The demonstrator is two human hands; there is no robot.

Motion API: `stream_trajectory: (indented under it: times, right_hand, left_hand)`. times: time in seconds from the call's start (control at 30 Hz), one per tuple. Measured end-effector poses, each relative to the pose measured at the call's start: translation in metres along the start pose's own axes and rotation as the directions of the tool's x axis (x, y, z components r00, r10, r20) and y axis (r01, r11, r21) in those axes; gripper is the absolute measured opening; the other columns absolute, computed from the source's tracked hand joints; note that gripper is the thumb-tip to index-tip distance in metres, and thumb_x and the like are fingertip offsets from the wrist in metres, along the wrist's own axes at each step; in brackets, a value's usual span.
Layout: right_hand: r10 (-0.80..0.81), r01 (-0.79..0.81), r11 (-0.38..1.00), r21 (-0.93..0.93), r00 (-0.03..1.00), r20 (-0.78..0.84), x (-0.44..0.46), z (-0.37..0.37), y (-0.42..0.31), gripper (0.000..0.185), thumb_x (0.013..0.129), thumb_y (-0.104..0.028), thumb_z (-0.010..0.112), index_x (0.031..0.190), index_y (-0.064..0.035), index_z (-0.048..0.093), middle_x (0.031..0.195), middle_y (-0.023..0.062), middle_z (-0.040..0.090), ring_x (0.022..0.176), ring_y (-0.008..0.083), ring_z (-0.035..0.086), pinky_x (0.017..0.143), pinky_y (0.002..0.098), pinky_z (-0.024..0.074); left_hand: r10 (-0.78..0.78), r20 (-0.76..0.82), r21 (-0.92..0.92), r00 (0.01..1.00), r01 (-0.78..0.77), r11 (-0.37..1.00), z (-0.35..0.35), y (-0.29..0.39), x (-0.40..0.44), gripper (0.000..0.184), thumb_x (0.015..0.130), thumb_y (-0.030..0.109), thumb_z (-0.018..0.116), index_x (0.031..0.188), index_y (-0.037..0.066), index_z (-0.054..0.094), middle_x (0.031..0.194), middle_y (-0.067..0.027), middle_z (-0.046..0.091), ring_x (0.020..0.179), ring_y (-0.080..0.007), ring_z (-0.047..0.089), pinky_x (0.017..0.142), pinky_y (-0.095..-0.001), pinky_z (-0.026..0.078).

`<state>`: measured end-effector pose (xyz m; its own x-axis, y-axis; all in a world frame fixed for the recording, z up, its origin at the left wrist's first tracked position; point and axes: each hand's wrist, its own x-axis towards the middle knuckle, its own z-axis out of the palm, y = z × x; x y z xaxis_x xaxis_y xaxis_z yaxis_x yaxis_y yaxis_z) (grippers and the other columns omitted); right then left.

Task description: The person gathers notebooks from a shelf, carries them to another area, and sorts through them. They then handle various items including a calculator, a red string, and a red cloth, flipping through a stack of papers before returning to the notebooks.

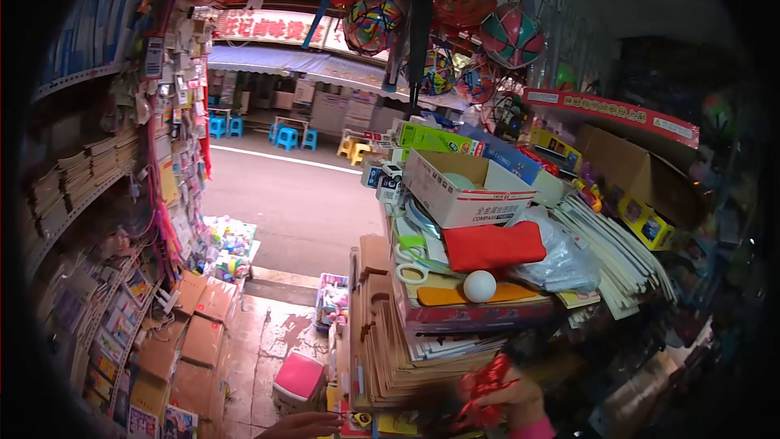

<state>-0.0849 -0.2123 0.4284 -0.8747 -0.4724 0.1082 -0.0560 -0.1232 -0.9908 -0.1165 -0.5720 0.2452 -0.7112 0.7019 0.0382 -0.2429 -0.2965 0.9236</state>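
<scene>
At the lower right, my right hand [526, 398] is closed round a bunch of shiny red ribbon [487, 386], blurred by motion. A dark smear beside the ribbon hides what lies behind it. My left hand [305, 425] shows at the bottom edge with its fingers stretched out and nothing seen in them. It is close to a yellow and red packet [357, 421]. Above my right hand rises a stack of brown paper envelopes [390, 358]. On the goods over it lie a white ball [479, 286], a red pouch [494, 245] and white-handled scissors [412, 274].
A white compass box [467, 195] and a pile of papers [613, 252] crowd the counter. Netted balls [372, 24] hang overhead. A pink-topped stool [299, 375] stands on the floor. Shelves with cartons [210, 341] line the left, and a street [284, 203] lies beyond.
</scene>
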Motion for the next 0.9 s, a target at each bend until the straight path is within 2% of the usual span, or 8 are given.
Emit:
stream_trajectory:
  times: [0.17, 0.2, 0.33, 0.47, 0.6, 0.7, 0.77, 0.9]
  right_hand:
    - [-0.458, 0.321, 0.861, -0.395, 0.828, -0.323, 0.007, 0.037, -0.118, 0.028, 0.068, -0.003, 0.068, 0.093, 0.0002, 0.055, 0.085, 0.011, 0.06, 0.075, 0.0174, 0.059, 0.067, 0.0297, 0.0495]
    - [-0.647, 0.395, 0.756, -0.522, 0.567, -0.509, 0.022, 0.053, -0.132, 0.025, 0.069, -0.005, 0.066, 0.092, -0.0011, 0.055, 0.082, 0.0091, 0.059, 0.07, 0.0162, 0.058, 0.063, 0.0283, 0.0488]
    - [-0.886, 0.139, 0.263, -0.955, 0.427, -0.181, 0.065, 0.06, -0.228, 0.019, 0.084, -0.014, 0.057, 0.097, 0.0001, 0.057, 0.076, 0.001, 0.057, 0.068, 0.0083, 0.053, 0.06, 0.0239, 0.0429]
    - [-0.914, 0.006, -0.044, -0.999, 0.404, 0.043, 0.138, 0.001, -0.267, 0.019, 0.084, -0.008, 0.06, 0.103, -0.004, 0.057, 0.079, 0.0033, 0.061, 0.058, 0.012, 0.056, 0.053, 0.028, 0.0454]
    - [-0.424, -0.152, -0.269, -0.951, 0.905, -0.025, 0.183, -0.035, -0.234, 0.047, 0.079, -0.017, 0.07, 0.123, -0.0095, 0.056, 0.106, 0.0117, 0.064, 0.095, 0.0187, 0.061, 0.082, 0.0294, 0.0474]
    - [-0.271, -0.321, -0.038, -0.946, 0.915, -0.299, 0.171, -0.016, -0.228, 0.045, 0.082, -0.023, 0.069, 0.122, -0.0064, 0.057, 0.113, 0.0131, 0.063, 0.101, 0.0185, 0.06, 0.088, 0.0294, 0.045]
    - [-0.218, -0.176, 0.386, -0.905, 0.936, -0.275, 0.16, -0.014, -0.224, 0.05, 0.083, -0.031, 0.069, 0.121, -0.0015, 0.056, 0.117, 0.0135, 0.061, 0.11, 0.0219, 0.056, 0.094, 0.0321, 0.0421]
    - [-0.213, -0.183, 0.297, -0.937, 0.944, -0.252, 0.138, 0.0, -0.214, 0.045, 0.082, -0.027, 0.069, 0.119, -0.003, 0.059, 0.115, 0.0122, 0.062, 0.107, 0.0192, 0.057, 0.093, 0.0309, 0.0427]
  left_hand:
    - [-0.069, -0.054, -0.183, 0.996, 0.058, 0.981, -0.063, -0.015, -0.031, 0.045, 0.097, 0.021, 0.047, 0.131, -0.007, 0.039, 0.126, -0.021, 0.051, 0.115, -0.0313, 0.053, 0.1, -0.0411, 0.042]
    - [-0.079, -0.03, -0.187, 0.996, 0.072, 0.98, -0.067, -0.014, -0.034, 0.045, 0.097, 0.021, 0.047, 0.131, -0.007, 0.039, 0.126, -0.021, 0.051, 0.115, -0.0313, 0.053, 0.1, -0.0411, 0.042]
    - [-0.082, -0.119, -0.19, 0.989, 0.058, 0.98, -0.078, -0.013, -0.041, 0.04, 0.098, 0.02, 0.044, 0.127, -0.008, 0.042, 0.122, -0.0201, 0.054, 0.112, -0.0303, 0.055, 0.098, -0.0397, 0.043]
    - [-0.078, -0.161, -0.139, 0.984, 0.056, 0.989, -0.072, -0.013, -0.037, 0.039, 0.099, 0.021, 0.041, 0.127, -0.007, 0.042, 0.121, -0.0188, 0.055, 0.11, -0.0274, 0.056, 0.096, -0.038, 0.044]
    - [-0.071, -0.159, -0.133, 0.985, 0.05, 0.99, -0.063, -0.012, -0.035, 0.038, 0.1, 0.021, 0.039, 0.126, -0.006, 0.044, 0.121, -0.0182, 0.055, 0.109, -0.0272, 0.057, 0.095, -0.0375, 0.045]
    - [-0.03, -0.167, -0.16, 0.985, 0.003, 0.987, -0.061, -0.006, -0.043, 0.037, 0.099, 0.02, 0.038, 0.126, -0.005, 0.045, 0.121, -0.0174, 0.055, 0.109, -0.027, 0.056, 0.093, -0.036, 0.046]
    - [0.289, -0.003, 0.454, 0.957, -0.256, 0.853, -0.063, 0.007, -0.049, 0.037, 0.099, 0.019, 0.039, 0.126, -0.006, 0.045, 0.121, -0.0161, 0.056, 0.109, -0.026, 0.057, 0.091, -0.0348, 0.047]
    - [0.098, -0.19, 0.319, 0.977, -0.033, 0.947, -0.075, -0.005, -0.063, 0.036, 0.098, 0.018, 0.04, 0.125, -0.006, 0.045, 0.12, -0.0151, 0.056, 0.107, -0.0245, 0.057, 0.089, -0.0334, 0.047]
